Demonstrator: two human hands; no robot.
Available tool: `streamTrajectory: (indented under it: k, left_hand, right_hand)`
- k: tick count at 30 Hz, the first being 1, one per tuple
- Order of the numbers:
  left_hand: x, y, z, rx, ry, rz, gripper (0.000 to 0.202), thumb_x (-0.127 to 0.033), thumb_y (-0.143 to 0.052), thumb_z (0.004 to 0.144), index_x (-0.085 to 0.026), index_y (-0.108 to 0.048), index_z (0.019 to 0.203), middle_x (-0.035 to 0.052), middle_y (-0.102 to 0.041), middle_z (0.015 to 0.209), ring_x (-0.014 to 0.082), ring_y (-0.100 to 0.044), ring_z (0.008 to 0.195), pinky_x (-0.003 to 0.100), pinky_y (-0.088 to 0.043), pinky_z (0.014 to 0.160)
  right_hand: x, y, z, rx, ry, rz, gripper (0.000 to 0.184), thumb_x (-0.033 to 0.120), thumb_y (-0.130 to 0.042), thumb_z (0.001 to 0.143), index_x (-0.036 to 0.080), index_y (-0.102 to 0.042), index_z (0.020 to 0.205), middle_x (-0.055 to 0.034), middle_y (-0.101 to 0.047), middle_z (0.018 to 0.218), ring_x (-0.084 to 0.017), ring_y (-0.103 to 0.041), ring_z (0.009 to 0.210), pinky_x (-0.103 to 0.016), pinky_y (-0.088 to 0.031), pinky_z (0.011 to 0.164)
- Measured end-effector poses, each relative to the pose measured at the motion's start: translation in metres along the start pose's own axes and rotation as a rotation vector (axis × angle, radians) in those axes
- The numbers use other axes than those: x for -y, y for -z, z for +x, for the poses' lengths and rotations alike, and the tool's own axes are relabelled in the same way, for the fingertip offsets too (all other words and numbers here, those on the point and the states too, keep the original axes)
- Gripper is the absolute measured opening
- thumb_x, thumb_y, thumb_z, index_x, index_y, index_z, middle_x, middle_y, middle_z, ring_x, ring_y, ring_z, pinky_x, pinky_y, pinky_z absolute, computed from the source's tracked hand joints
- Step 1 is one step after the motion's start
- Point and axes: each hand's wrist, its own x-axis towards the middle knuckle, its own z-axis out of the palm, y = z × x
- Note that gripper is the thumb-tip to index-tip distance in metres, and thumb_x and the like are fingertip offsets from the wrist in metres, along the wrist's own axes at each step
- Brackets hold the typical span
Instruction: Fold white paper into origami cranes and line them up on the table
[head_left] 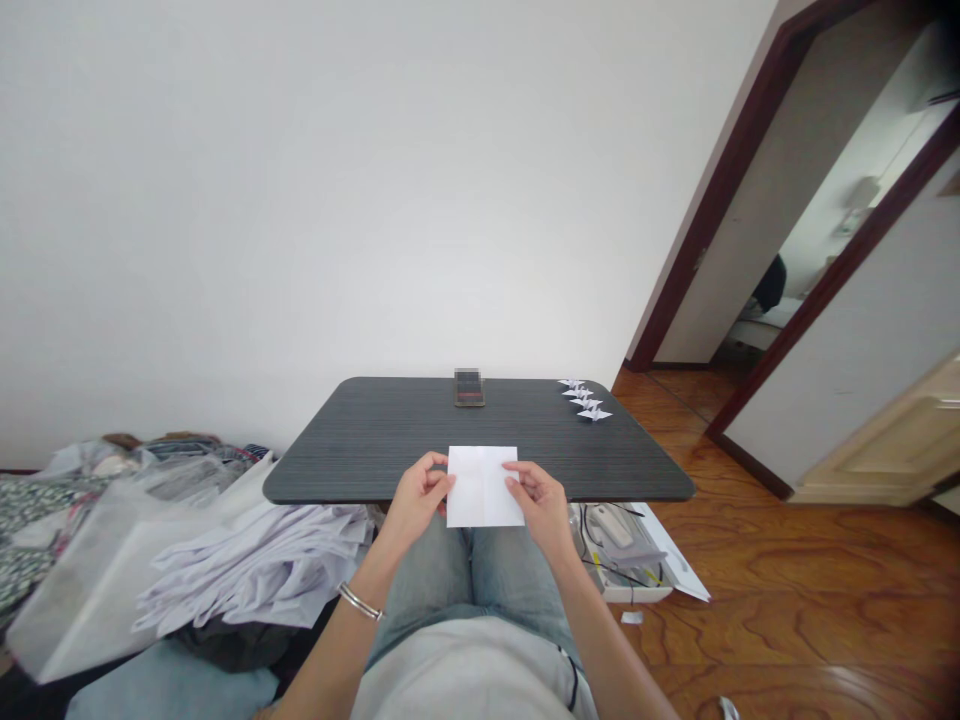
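A square sheet of white paper (pixel 484 488) with a faint vertical crease is held up at the near edge of the dark table. My left hand (pixel 420 492) pinches its left edge between thumb and fingers. On the opposite edge my right hand (pixel 541 500) grips it the same way, thumb on the front. The sheet overlaps the table edge and my lap below. Several folded white paper cranes (pixel 585 400) stand in a row at the table's far right.
The dark table (pixel 360 440) stands against a white wall. A phone-like device (pixel 469 388) leans at its back middle. Piled clothes and fabric (pixel 255 570) lie at the left. A white box of cables (pixel 622 550) sits on the wooden floor at the right, under the table edge.
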Motion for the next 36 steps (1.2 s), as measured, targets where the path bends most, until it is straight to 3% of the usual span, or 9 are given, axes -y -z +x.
streamTrajectory:
  k: [6,13,19,22,25,30,33,36]
  left_hand:
    - [-0.001,0.000,-0.001,-0.010,0.005,-0.052,0.037,-0.037,-0.065,0.069,-0.017,-0.047,0.094,-0.0070,-0.054,0.048,0.0089,-0.048,0.039,0.018,-0.038,0.039]
    - [-0.001,0.000,-0.001,-0.031,0.022,-0.092,0.039,-0.036,-0.065,0.068,-0.017,-0.046,0.097,-0.0090,-0.050,0.046,0.0082,-0.046,0.038,0.018,-0.038,0.037]
    - [0.000,0.003,0.000,-0.036,0.017,-0.089,0.042,-0.034,-0.065,0.068,-0.017,-0.046,0.101,-0.0099,-0.047,0.046,0.0076,-0.045,0.037,0.017,-0.037,0.037]
    - [-0.001,0.002,-0.002,-0.027,0.008,-0.104,0.054,-0.033,-0.065,0.069,-0.016,-0.044,0.116,-0.0106,-0.046,0.045,0.0072,-0.043,0.038,0.016,-0.036,0.038]
    - [-0.002,0.002,-0.005,-0.062,-0.091,-0.100,0.062,-0.033,-0.061,0.074,-0.020,-0.037,0.130,-0.0063,-0.054,0.057,0.0089,-0.049,0.047,0.017,-0.040,0.044]
    - [-0.003,0.008,-0.011,-0.051,-0.339,0.157,0.027,-0.029,-0.052,0.081,-0.020,-0.065,0.104,0.0075,-0.063,0.095,0.0174,-0.059,0.078,0.025,-0.049,0.061]
    - [-0.004,0.012,-0.011,0.047,-0.415,0.302,0.023,-0.021,-0.056,0.077,-0.022,-0.069,0.096,0.0089,-0.063,0.101,0.0210,-0.059,0.089,0.027,-0.049,0.068]
    - [-0.005,0.012,-0.010,0.101,-0.459,0.400,0.019,-0.017,-0.060,0.073,-0.023,-0.071,0.087,0.0082,-0.065,0.096,0.0208,-0.061,0.085,0.028,-0.047,0.070]
  right_hand:
    - [-0.005,-0.001,0.004,-0.009,-0.026,0.110,0.017,0.033,-0.065,0.070,0.018,-0.061,0.075,0.0007,-0.060,0.059,-0.012,-0.049,0.051,-0.022,-0.037,0.048]
    - [-0.001,0.011,0.004,0.080,-0.074,0.066,0.019,0.034,-0.058,0.076,0.018,-0.066,0.079,0.0002,-0.060,0.060,-0.013,-0.051,0.052,-0.023,-0.040,0.048]
    - [0.000,0.016,0.002,0.227,0.130,-0.063,0.017,0.025,-0.054,0.078,0.020,-0.070,0.083,-0.0032,-0.065,0.076,-0.016,-0.058,0.065,-0.024,-0.045,0.056]
    - [-0.003,0.015,0.002,0.247,0.183,-0.120,0.014,0.020,-0.057,0.075,0.020,-0.071,0.079,-0.0049,-0.067,0.078,-0.018,-0.061,0.070,-0.024,-0.046,0.057]
    - [-0.006,0.014,0.002,0.213,0.207,-0.147,0.016,0.016,-0.057,0.073,0.020,-0.072,0.076,-0.0047,-0.068,0.075,-0.018,-0.063,0.069,-0.024,-0.046,0.055]
    - [-0.005,0.015,0.003,0.177,0.226,-0.149,0.020,0.012,-0.056,0.071,0.021,-0.072,0.077,-0.0037,-0.069,0.076,-0.017,-0.062,0.067,-0.023,-0.046,0.054]
    - [-0.003,0.015,0.002,0.183,0.233,-0.152,0.020,0.011,-0.056,0.071,0.021,-0.072,0.077,-0.0041,-0.069,0.076,-0.017,-0.062,0.069,-0.024,-0.046,0.055]
    - [-0.003,0.015,0.001,0.204,0.235,-0.147,0.019,0.011,-0.057,0.071,0.022,-0.072,0.077,-0.0041,-0.068,0.076,-0.018,-0.062,0.070,-0.024,-0.046,0.056]
